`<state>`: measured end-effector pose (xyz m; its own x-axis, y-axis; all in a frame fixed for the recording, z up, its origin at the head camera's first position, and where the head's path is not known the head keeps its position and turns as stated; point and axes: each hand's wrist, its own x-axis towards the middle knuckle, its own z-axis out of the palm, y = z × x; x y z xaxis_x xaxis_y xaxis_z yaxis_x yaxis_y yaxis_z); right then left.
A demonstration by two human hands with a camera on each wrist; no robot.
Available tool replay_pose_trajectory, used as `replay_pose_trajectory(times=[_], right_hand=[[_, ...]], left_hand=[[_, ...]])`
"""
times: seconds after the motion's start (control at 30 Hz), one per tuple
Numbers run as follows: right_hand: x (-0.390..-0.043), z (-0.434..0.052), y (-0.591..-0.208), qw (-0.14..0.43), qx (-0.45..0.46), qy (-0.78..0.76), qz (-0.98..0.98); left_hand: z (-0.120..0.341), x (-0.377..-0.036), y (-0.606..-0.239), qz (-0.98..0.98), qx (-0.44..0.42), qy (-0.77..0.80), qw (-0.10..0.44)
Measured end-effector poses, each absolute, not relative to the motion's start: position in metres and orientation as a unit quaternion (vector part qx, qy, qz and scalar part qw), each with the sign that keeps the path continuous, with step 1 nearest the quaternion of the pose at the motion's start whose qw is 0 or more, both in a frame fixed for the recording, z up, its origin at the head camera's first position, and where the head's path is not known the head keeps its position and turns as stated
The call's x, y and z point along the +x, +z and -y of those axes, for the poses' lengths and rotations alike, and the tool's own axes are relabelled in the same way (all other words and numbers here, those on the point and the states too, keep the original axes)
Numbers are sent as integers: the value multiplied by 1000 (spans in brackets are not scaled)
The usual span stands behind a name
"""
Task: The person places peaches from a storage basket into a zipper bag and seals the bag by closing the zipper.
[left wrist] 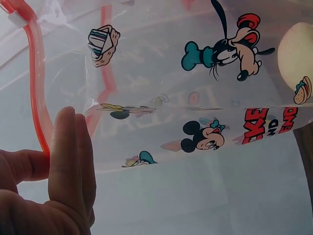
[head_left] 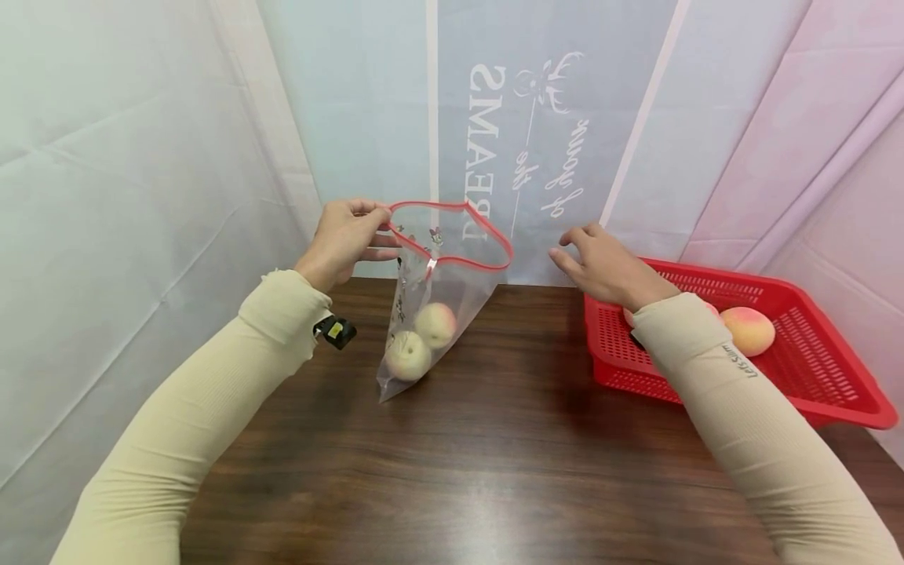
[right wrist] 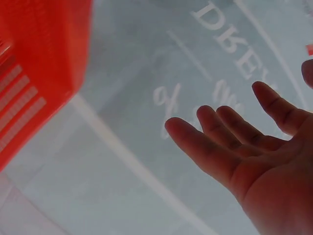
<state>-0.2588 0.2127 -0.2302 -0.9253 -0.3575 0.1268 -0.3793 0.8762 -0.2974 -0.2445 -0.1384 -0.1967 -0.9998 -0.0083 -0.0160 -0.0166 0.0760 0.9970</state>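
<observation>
Leftward, the left hand (head_left: 346, 239) pinches the red-rimmed clear bag (head_left: 462, 284) by its left edge, two peaches (head_left: 408, 357) low inside; the right hand (head_left: 600, 263), raised by the red basket (head_left: 836, 357), has loosely bent fingers apart, holding nothing.

Indoors, small cloth-walled booth; home vs. studio unclear. Dk. wood-grain worktop (head_left: 452, 463) w/ creased fabric on 3 sides: pale sheet (head_left: 134, 165) L, pinkish cloth (head_left: 798, 118) R, printed backdrop (head_left: 360, 110) at rear w/ flipped "DREAMS" lettering (head_left: 486, 110).
</observation>
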Motion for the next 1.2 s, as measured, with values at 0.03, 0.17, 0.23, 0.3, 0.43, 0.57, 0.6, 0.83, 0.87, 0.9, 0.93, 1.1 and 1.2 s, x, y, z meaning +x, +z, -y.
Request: replay_pose_trajectory(times=[0.03,0.17,0.23,0.3,0.43,0.57,0.6,0.83,0.87,0.9,0.93,1.1,1.2], right_hand=[[-259,-217,-230,27,187,155,970],[-262,-236,-232,5,179,137,974],[-263,-246,-233,-10,176,128,976],[-264,-255,-235,-22,178,119,977],[-266,-272,-239,-48,176,102,978],[-267,-285,-242,-64,174,88,979],[-267,-288,-244,-68,172,87,979],[-268,-306,-251,-86,160,90,979],[-268,-308,-252,-87,159,90,979],[-268,-310,-253,-88,159,90,979],[-268,-312,-253,-89,158,90,979],[-266,-319,-256,-89,156,91,979],[-266,-323,-258,-89,154,91,980]], left_hand=[[138,-245,-197,-731,-11,682,6],[140,-247,-197,-722,-18,692,17],[141,-248,-197,-718,-18,696,21],[142,-248,-197,-714,-17,699,26],[144,-250,-196,-712,-19,701,33],[146,-251,-196,-715,-18,698,35],[146,-251,-196,-714,-18,699,34],[150,-250,-197,-716,-6,698,33],[150,-250,-197,-714,-6,699,33],[150,-250,-197,-712,-5,701,33],[151,-250,-197,-711,-5,703,34],[151,-249,-196,-710,-6,703,35],[152,-248,-197,-717,-5,696,37]])
